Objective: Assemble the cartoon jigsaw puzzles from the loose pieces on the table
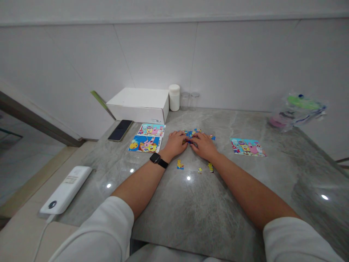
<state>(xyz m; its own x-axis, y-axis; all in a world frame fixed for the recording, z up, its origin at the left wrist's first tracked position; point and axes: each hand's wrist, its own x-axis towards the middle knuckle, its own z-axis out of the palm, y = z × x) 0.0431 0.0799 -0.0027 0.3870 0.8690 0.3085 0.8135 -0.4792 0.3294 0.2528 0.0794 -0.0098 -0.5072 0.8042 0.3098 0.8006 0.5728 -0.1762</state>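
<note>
Left grip (178, 142) and right grip (204, 145) nearly meet with bent fingers at the blue puzzle pieces (197, 131); whether either pinches one, I cannot tell. The pieces lie mid-counter, partly hidden by the fingers, with loose yellow pieces (180, 165) nearer the person. The grey, marbled counter (188, 211) gleams with reflected lights. Behind it rises a pale panelled wall (231, 65), a white box (141, 96) standing close by.

Dim, even light leaves small glare spots on the tabletop (191, 214); edges stretch.
</note>
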